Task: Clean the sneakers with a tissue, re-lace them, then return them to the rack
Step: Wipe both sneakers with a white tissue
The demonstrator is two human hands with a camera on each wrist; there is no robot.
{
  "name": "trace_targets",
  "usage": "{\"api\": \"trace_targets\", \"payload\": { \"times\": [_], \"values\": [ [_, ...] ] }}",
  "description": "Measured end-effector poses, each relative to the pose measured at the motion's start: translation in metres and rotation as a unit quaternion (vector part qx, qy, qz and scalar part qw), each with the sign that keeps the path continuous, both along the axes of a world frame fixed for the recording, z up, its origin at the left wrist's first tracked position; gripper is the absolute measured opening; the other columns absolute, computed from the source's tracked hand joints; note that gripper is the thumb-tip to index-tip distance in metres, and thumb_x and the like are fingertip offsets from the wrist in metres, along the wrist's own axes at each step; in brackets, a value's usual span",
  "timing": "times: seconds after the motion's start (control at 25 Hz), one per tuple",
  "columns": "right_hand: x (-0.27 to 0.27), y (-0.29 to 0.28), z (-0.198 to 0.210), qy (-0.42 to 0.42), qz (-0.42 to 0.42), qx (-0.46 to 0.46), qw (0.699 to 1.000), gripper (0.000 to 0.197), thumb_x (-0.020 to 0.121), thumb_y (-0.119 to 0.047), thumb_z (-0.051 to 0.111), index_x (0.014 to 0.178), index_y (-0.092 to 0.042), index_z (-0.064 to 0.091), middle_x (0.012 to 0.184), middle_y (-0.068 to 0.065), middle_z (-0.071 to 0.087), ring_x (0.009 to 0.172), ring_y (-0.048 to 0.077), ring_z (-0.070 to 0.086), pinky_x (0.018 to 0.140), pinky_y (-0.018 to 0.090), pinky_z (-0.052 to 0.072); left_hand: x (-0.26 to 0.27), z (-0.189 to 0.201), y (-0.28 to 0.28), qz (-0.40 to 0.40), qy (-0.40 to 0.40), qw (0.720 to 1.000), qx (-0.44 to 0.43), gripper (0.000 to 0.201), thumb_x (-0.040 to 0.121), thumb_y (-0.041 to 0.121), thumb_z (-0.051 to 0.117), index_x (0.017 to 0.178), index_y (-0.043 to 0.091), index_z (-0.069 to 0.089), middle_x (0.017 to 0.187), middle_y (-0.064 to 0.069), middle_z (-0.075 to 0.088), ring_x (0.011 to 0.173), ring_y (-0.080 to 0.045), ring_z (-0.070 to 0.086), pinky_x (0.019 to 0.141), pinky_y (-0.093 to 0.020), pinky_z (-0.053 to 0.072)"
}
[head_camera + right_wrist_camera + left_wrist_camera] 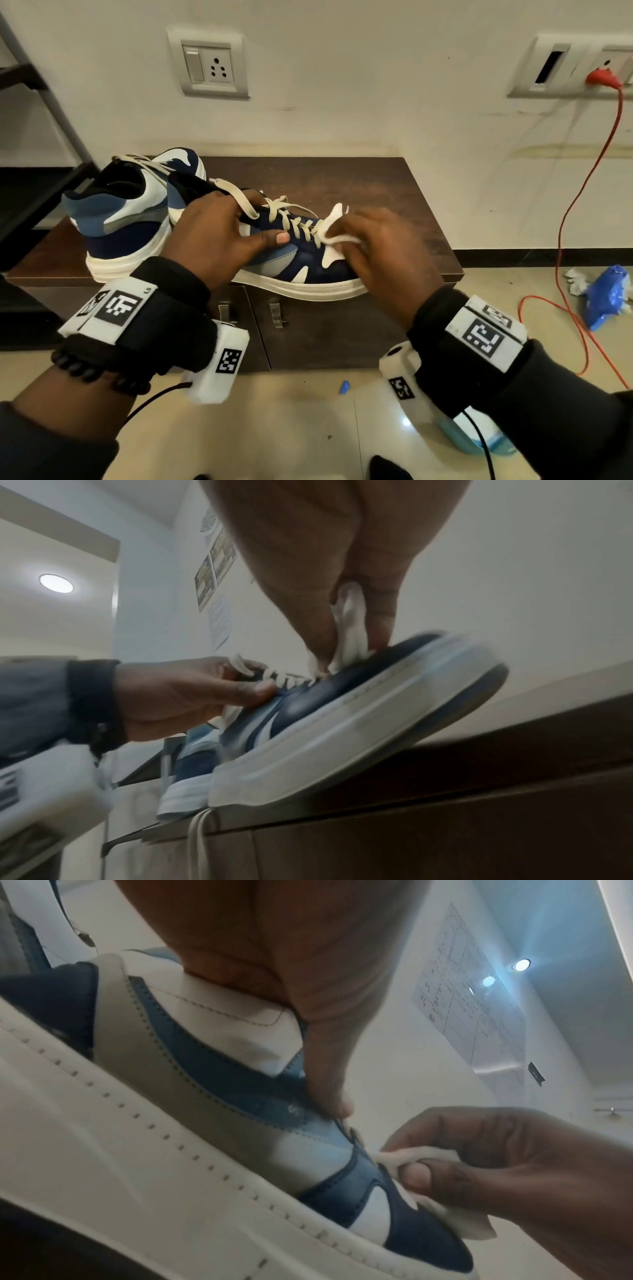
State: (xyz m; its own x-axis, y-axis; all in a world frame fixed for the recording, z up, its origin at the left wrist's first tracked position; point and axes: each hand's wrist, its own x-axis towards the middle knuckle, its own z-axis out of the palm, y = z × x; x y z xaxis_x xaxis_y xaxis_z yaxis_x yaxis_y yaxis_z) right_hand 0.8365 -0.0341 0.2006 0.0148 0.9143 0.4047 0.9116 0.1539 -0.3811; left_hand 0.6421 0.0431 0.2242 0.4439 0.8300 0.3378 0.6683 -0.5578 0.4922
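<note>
Right hand (383,246) pinches a folded white tissue (334,224) against the toe end of the near sneaker (301,263). Left hand (219,236) grips the same sneaker at the collar, thumb pressed on the side panel. Judged light, with a stiff sole and soft upper; the collar is the firm hold. The tissue is flimsy and likely to tear. Sneaker: navy, blue and white, thick white sole, cream laces (291,222) loosely threaded. It sits at the tabletop (376,185) front edge, toe raised, second sneaker (126,219) just behind
</note>
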Motion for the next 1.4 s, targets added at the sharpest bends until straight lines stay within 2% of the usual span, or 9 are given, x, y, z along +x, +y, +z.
{"api": "trace_targets", "payload": {
  "times": [0.32,0.4,0.56,0.72,0.84,1.0,1.16,1.28,1.4],
  "values": [
    [0.002,-0.006,0.011,0.013,0.034,-0.032,0.999,0.016,0.087,-0.014,0.061,0.100,-0.019,0.070,0.102,0.000,0.066,0.098,0.019,0.055,0.078,0.024,0.035,0.007,-0.002,0.004,0.103,0.134,0.980,0.105,0.041,0.078,0.035,0.073,0.117,0.024,0.063,0.120,-0.006,0.054,0.115,-0.036,0.035,0.091,-0.045,0.027],
    [0.014,-0.003,0.013,0.020,-0.016,-0.052,0.998,0.018,0.089,-0.017,0.059,0.102,-0.023,0.069,0.106,-0.004,0.064,0.103,0.014,0.052,0.075,0.020,0.032,0.007,-0.003,0.004,0.110,0.113,0.982,0.108,0.039,0.077,0.027,0.076,0.114,0.020,0.065,0.122,-0.009,0.048,0.115,-0.038,0.035,0.092,-0.047,0.030],
    [0.001,-0.011,0.011,0.004,0.128,-0.056,0.990,0.017,0.086,-0.017,0.064,0.101,-0.024,0.070,0.108,-0.006,0.065,0.102,0.010,0.053,0.081,0.018,0.036,0.010,-0.009,0.003,0.104,0.079,0.987,0.095,0.043,0.077,0.021,0.076,0.116,0.014,0.061,0.126,-0.010,0.046,0.118,-0.035,0.034,0.096,-0.040,0.033],
    [0.013,-0.001,0.011,0.034,0.036,-0.043,0.998,0.018,0.088,-0.016,0.061,0.103,-0.024,0.068,0.106,-0.005,0.062,0.101,0.013,0.052,0.075,0.019,0.033,0.007,-0.009,0.007,0.072,0.037,0.994,0.075,0.046,0.078,0.017,0.075,0.120,0.012,0.058,0.122,-0.011,0.051,0.115,-0.029,0.045,0.091,-0.031,0.035],
    [0.004,-0.006,0.007,0.041,0.090,-0.049,0.994,0.017,0.087,-0.018,0.063,0.101,-0.026,0.070,0.104,-0.009,0.064,0.094,0.004,0.052,0.074,0.008,0.034,0.006,-0.008,0.005,0.076,0.017,0.994,0.079,0.046,0.077,0.015,0.076,0.119,0.014,0.057,0.121,-0.008,0.051,0.110,-0.024,0.049,0.085,-0.025,0.034],
    [0.009,-0.004,0.007,0.097,-0.007,-0.033,0.995,0.019,0.089,-0.015,0.059,0.104,-0.023,0.068,0.105,-0.005,0.065,0.096,0.009,0.054,0.074,0.015,0.036,0.005,-0.012,0.006,0.091,0.001,0.992,0.087,0.049,0.072,0.012,0.080,0.117,0.017,0.060,0.124,-0.011,0.046,0.115,-0.027,0.045,0.090,-0.031,0.040],
    [-0.003,-0.006,0.005,-0.015,0.073,-0.029,0.997,0.018,0.089,-0.012,0.059,0.103,-0.018,0.068,0.105,0.001,0.063,0.098,0.015,0.054,0.076,0.019,0.036,0.007,-0.015,0.002,0.127,0.009,0.988,0.087,0.051,0.075,0.011,0.077,0.121,0.021,0.058,0.131,-0.012,0.040,0.125,-0.031,0.035,0.098,-0.033,0.035],
    [0.005,-0.001,0.006,0.023,-0.022,-0.042,0.999,0.020,0.089,-0.012,0.056,0.106,-0.018,0.066,0.107,0.000,0.062,0.100,0.017,0.054,0.072,0.016,0.029,0.005,-0.014,0.005,0.118,0.016,0.989,0.087,0.050,0.075,0.010,0.076,0.121,0.022,0.058,0.129,-0.014,0.042,0.124,-0.034,0.035,0.097,-0.036,0.036],
    [0.007,-0.005,0.005,0.024,0.048,-0.058,0.997,0.018,0.087,-0.013,0.060,0.102,-0.018,0.067,0.104,-0.002,0.063,0.095,0.012,0.054,0.071,0.013,0.033,0.000,-0.015,0.010,0.101,0.011,0.991,0.085,0.050,0.076,0.007,0.075,0.122,0.020,0.058,0.127,-0.014,0.045,0.122,-0.032,0.041,0.098,-0.036,0.037]
  ]
}}
